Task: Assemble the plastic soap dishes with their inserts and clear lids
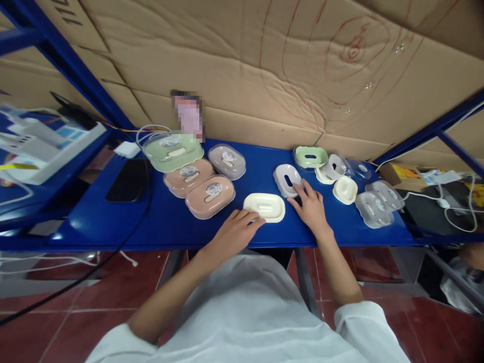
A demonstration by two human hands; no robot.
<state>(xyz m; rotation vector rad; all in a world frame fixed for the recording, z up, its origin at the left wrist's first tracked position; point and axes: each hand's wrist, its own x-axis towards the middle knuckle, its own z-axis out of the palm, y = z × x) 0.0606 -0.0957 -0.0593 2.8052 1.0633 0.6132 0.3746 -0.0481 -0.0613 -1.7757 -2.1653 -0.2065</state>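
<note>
My left hand [240, 229] grips the near left edge of a cream oval soap dish base [269, 201], which has a raised ridge in its middle and lies on the blue table. My right hand [312, 206] has its thumb and fingers on the near right edge of a pale grey soap dish [283, 187] with a dark slot. To the left lie lidded soap dishes: a green one [159, 156], a grey one [236, 169] and two peach ones [198, 204]. On the right are a green slotted dish [320, 157], a white slotted piece [333, 164] and a small cream base [345, 190].
Clear lids [374, 214] lie at the right of the blue table [257, 234]. A black phone [127, 181] and a white charger [127, 149] lie at the left. A cardboard wall [227, 60] stands behind. Cables run along both sides.
</note>
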